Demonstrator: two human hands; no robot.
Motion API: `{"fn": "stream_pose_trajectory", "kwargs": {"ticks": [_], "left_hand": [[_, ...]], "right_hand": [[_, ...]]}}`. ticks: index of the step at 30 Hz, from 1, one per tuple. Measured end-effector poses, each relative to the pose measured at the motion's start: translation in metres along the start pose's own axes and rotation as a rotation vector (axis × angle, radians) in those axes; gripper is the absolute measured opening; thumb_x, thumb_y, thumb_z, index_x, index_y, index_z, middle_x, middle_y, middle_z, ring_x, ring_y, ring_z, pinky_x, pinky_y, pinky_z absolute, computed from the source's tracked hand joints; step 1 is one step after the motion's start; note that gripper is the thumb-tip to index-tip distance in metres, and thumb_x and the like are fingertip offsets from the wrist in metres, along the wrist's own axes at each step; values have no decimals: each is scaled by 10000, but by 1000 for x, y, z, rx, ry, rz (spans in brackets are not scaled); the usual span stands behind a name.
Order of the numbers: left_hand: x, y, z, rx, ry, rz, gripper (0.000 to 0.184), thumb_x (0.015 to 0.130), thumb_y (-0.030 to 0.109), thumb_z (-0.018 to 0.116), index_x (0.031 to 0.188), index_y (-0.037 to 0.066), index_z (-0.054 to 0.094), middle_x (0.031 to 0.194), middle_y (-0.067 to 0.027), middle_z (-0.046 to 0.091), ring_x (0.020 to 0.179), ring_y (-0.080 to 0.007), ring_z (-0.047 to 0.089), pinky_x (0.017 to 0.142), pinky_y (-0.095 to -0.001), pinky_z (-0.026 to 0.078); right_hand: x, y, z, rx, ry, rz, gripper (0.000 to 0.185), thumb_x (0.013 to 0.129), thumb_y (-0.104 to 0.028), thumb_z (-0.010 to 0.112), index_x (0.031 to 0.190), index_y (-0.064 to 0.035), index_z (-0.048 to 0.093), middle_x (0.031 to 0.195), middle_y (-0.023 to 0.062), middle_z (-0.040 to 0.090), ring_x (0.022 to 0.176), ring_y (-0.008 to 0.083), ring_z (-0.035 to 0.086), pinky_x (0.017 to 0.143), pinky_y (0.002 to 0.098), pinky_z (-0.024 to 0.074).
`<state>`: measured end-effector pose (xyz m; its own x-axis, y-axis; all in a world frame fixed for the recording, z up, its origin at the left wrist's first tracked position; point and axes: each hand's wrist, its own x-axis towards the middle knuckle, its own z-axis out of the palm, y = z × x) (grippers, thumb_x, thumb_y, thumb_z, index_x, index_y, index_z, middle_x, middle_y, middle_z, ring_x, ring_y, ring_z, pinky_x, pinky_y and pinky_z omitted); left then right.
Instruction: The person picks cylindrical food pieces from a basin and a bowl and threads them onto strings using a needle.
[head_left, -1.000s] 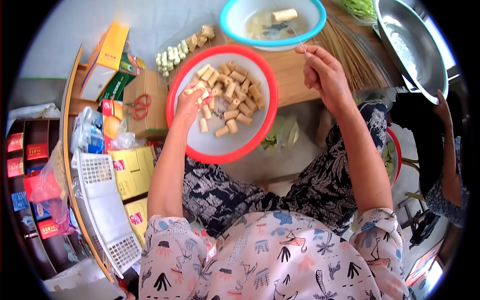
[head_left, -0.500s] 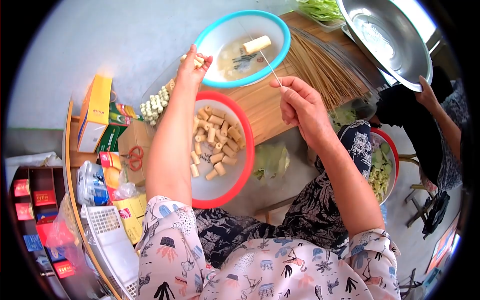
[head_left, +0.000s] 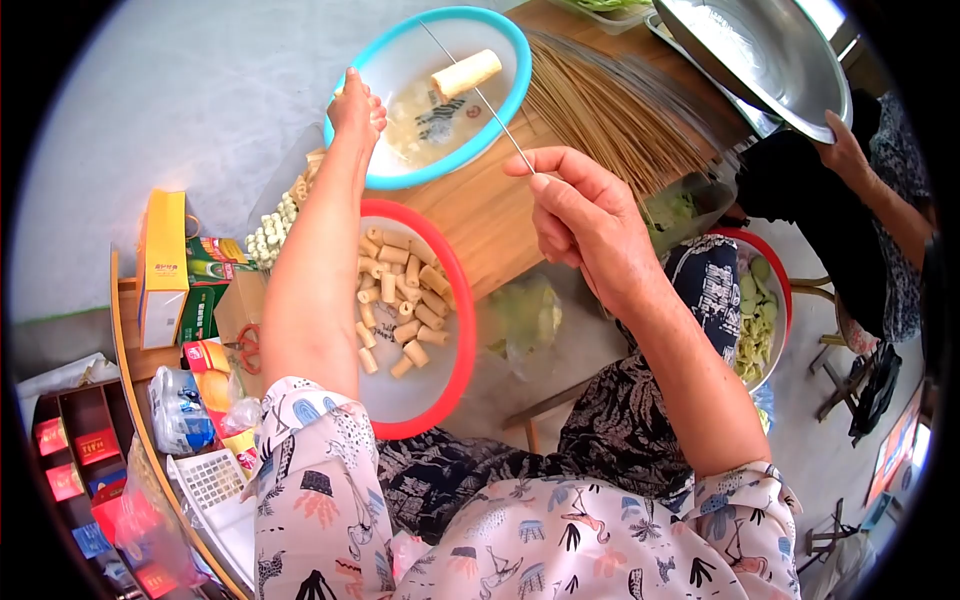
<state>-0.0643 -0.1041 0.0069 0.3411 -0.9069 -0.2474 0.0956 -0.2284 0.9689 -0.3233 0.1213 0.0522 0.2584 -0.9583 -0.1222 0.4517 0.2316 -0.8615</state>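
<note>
My right hand (head_left: 588, 212) pinches the lower end of a thin skewer (head_left: 508, 132) between thumb and fingers. One pale cylindrical roll (head_left: 466, 74) is threaded crosswise on it, above the blue-rimmed basin (head_left: 508, 108), which holds cloudy liquid. My left hand (head_left: 358, 112) is closed at that basin's left rim, a small pale edge showing at its fingers; the rest of what it holds is hidden. Nearer me, a red-rimmed basin (head_left: 463, 345) contains several similar tan rolls (head_left: 408, 290).
Many loose skewers (head_left: 610, 110) lie fanned across the wooden table (head_left: 500, 235). Skewered pale pieces (head_left: 272, 232) sit at left, near boxes (head_left: 163, 270). At right, another person's hand (head_left: 848, 150) holds a metal bowl (head_left: 815, 85); a basin of cut vegetables (head_left: 758, 310) stands below.
Both hands have shifted slightly left in view, with the skewer and roll. My left fingers have curled tighter, covering the pale pieces seen in them before. The metal bowl has tilted slightly.
</note>
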Motion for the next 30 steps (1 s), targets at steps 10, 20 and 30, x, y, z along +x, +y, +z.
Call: {"fn": "stream_pose_trajectory", "kwargs": {"ticks": [10,20,30], "left_hand": [[1,1,15,28,6,26,443,973,418,431,658,121,338,513,7,267,398,-106,244,367,-265,158],[9,-30,4,109,72,-35,411,953,406,485,678,117,389,511,6,330,385,-105,289,352,-259,191],[-113,-42,-138,659,-283,164,430,841,499,648,821,73,595,662,5,536,588,-88,527,517,-225,424]], "right_hand": [[2,3,-3,-2,-7,-41,215,976,-172,474,1111,-35,569,586,-51,372,500,40,325,462,193,272],[5,4,2,-13,5,-17,218,974,-159,469,1109,-28,577,586,-49,371,501,42,327,464,190,277],[11,29,5,-135,-59,-110,250,980,-157,460,1152,-19,577,592,-51,352,488,46,313,475,196,294]]}}
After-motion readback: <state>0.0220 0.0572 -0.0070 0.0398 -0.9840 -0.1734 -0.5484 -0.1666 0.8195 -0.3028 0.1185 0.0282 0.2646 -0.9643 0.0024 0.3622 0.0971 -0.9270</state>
